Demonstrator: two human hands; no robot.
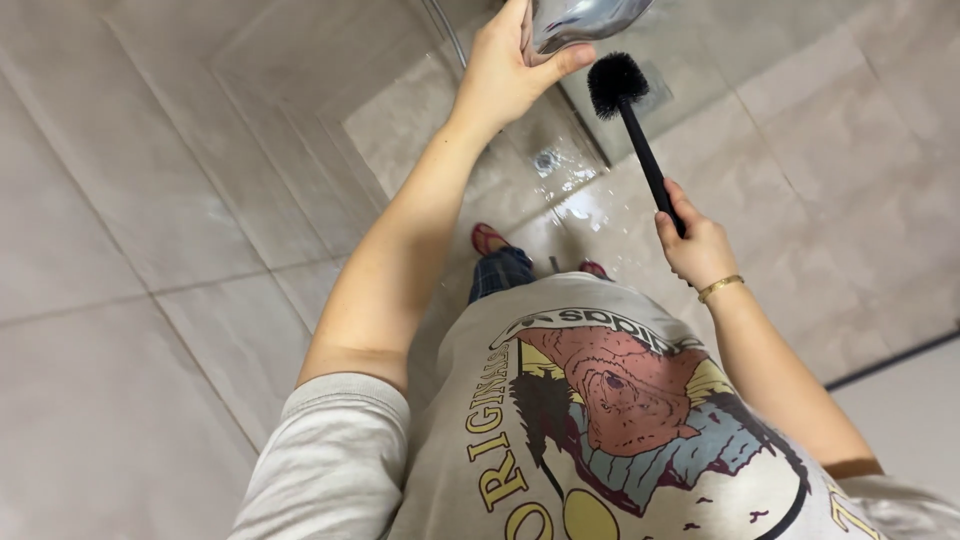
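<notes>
Left hand grips a chrome shower head at the top edge. Right hand, gold bracelet at the wrist, holds a black brush, bristles just beside the shower head. Below: wet tiled floor with drain.

Left hand raised, right hand lower, each grip closed

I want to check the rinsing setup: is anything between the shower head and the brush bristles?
Nothing visible is. The left hand holds the chrome shower head just above and left of the black brush, which the right hand grips by the handle. Only open air separates them, over the wet tile floor.
</notes>
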